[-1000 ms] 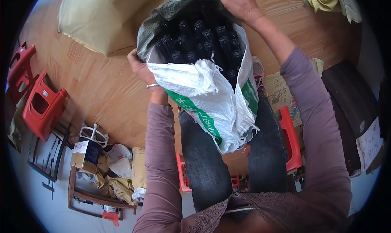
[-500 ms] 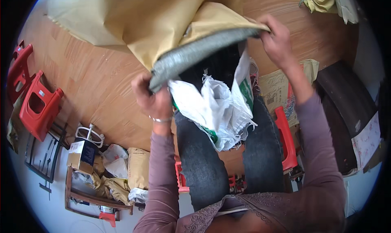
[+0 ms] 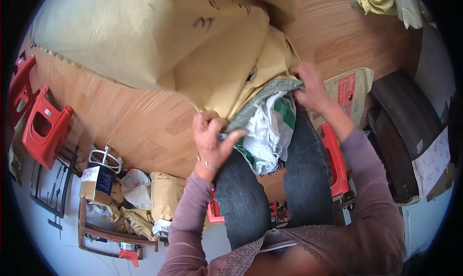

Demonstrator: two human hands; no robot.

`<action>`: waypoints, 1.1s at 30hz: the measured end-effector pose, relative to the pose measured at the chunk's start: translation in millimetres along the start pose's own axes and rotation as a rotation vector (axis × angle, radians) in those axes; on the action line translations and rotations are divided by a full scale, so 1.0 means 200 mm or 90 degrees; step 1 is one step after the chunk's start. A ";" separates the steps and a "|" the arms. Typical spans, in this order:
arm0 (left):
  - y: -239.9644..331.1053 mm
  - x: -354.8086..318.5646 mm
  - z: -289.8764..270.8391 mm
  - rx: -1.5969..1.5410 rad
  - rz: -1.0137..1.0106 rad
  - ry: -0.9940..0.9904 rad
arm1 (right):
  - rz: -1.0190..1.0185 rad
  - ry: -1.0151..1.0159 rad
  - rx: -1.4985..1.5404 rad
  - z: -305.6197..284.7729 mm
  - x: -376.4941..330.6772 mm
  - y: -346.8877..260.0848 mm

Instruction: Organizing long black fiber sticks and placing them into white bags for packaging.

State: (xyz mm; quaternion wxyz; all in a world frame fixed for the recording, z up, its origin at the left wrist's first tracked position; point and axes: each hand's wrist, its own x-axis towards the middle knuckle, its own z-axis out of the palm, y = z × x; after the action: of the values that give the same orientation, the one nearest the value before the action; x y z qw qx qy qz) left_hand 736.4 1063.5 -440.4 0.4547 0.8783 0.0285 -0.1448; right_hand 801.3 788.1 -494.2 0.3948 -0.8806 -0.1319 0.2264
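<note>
- Hands grip a big tan sack (image 3: 144,39) at its mouth, over the person's lap.
- Left hand (image 3: 211,138) is clenched on the grey inner edge (image 3: 255,104) of the sack's mouth, thumb and fingers pinching it.
- Right hand (image 3: 311,85) is closed on the same grey edge at its far end, knuckles up.
- Sack spreads from the hands toward the upper left over the wooden floor (image 3: 135,126), its folds covering much of the floor's top part.
- White bag (image 3: 265,136) with green print hangs out of the sack's mouth between the two hands and rests between the knees.
- Red stool (image 3: 335,162) shows under the person, beside the right thigh.
- Two more red stools (image 3: 41,126) stand at the floor's left edge.
- Cardboard box (image 3: 349,95) lies just right of the right hand.
- Small sacks and a box (image 3: 96,182) sit on a low wooden rack at the lower left.
</note>
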 end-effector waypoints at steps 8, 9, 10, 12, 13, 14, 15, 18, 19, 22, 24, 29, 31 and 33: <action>-0.31 -0.24 0.11 -0.221 -0.206 -0.140 | 0.216 -0.172 -0.029 0.27 -0.34 0.30; -0.32 -0.21 0.05 -0.252 -0.306 -0.174 | 0.278 -0.174 0.090 0.25 -0.33 0.30; -0.38 -0.21 0.05 -0.427 -0.429 -0.044 | 0.341 -0.176 0.211 0.23 -0.33 0.30; -0.49 -0.11 0.00 -0.653 -0.571 0.154 | 0.249 -0.234 0.527 0.05 -0.22 0.39; -0.58 -0.02 0.02 -0.631 -0.635 0.194 | 0.165 -0.198 0.681 -0.01 -0.17 0.47; -0.69 0.08 0.03 -0.629 -0.641 0.147 | 0.364 -0.093 0.754 -0.01 -0.09 0.54; -0.77 0.15 0.06 -0.632 -0.651 0.098 | 0.570 0.019 0.807 0.01 -0.02 0.64; -0.67 0.34 0.21 -0.693 -0.585 -0.002 | 0.586 -0.069 0.566 0.13 0.26 0.77; -0.85 0.32 0.23 -0.675 -0.588 0.007 | 0.594 -0.116 0.637 0.18 0.38 0.71; -1.36 0.18 0.28 -0.447 -0.265 -0.028 | 0.469 -0.188 0.870 0.31 0.52 0.66; -1.35 0.14 0.33 -0.498 -0.304 -0.017 | 0.464 -0.225 0.793 0.29 0.51 0.72; -1.27 0.09 0.45 -0.608 -0.401 0.019 | 0.571 -0.251 0.519 0.38 0.40 0.89; -1.32 0.12 0.41 -0.637 -0.436 0.040 | 0.587 -0.259 0.632 0.37 0.40 0.85; -1.35 0.17 0.44 -0.680 -0.463 0.048 | 0.570 -0.268 0.752 0.39 0.40 0.88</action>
State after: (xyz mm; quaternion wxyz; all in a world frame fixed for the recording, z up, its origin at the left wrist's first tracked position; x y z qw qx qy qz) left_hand 700.2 1147.1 -711.7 0.7497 0.4696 0.4088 -0.2243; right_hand 841.3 755.2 -696.2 0.6369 -0.4313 0.3075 0.5602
